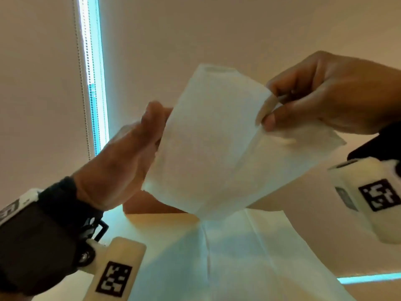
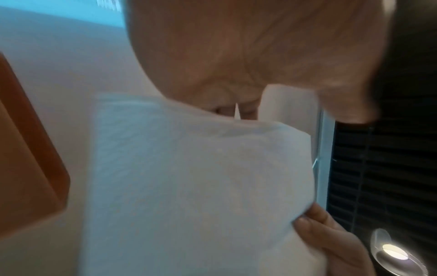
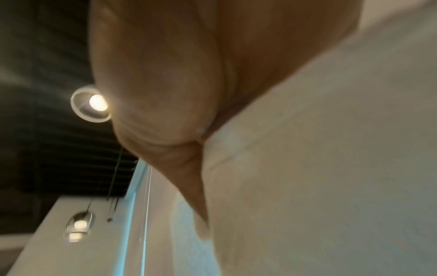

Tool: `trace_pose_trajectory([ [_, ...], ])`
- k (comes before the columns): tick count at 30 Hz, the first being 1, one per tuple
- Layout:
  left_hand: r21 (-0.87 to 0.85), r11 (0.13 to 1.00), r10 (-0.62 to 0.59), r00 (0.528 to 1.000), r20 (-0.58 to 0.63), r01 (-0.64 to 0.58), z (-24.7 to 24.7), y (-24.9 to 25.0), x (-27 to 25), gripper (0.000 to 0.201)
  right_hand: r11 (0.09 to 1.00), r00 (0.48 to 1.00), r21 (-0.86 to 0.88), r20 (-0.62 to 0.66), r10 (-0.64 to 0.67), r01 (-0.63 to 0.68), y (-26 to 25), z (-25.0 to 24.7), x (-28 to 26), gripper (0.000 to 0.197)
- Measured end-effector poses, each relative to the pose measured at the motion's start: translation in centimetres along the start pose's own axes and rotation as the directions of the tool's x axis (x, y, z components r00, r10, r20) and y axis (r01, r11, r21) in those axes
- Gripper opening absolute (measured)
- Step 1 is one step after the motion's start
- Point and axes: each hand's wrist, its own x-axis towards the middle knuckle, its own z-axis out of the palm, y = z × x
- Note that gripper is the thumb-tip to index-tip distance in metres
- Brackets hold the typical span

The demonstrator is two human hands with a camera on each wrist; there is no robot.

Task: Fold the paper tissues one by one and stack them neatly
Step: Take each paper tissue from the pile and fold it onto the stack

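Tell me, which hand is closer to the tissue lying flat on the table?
Left. The left hand grips the raised tissue low, just above the flat tissue; the right hand pinches it higher up.

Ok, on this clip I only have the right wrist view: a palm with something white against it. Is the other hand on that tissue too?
Observer: Yes. The head view shows the left hand holding the left edge of the tissue, which is up in the air.
Operator: Where does the right hand have it?
Observer: The right hand pinches its upper right edge between the thumb and the fingers.
Operator: Anything on the table?
Observer: A second tissue lies flat on the table, below the held one.
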Motion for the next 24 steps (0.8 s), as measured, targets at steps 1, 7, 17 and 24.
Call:
trace_pose_trajectory([
  [1, -0.004, 1.000, -0.006, 0.993, 0.117, 0.006, -0.7, 0.2, -0.6, 0.078, 0.998, 1.000, 0.063, -0.012, -0.012, 0.012, -0.2, -0.1, 0.7, 0.019],
  [7, 0.149, 0.972, -0.172, 0.983, -0.069, 0.181, -2.8, 0.1, -5.4, 0.045, 0.949, 0.996, 0.306, 0.069, 0.054, -0.073, 1.2, 1.1, 3.9, 0.030],
  [17, -0.005, 0.988, -0.144, 0.895, -0.423, 0.156, -5.1, 0.5, -11.2, 0.037, 0.753, 0.977, 0.629, 0.192, 0.092, -0.195, 2.4, 8.4, 8.1, 0.057],
  [24, 0.063, 0.984, -0.092, 0.784, -0.613, 0.165, -6.5, 2.6, -14.6, 0.023, 0.656, 0.965, 0.738, 0.256, -0.058, -0.156, 3.5, 12.5, 10.4, 0.034],
])
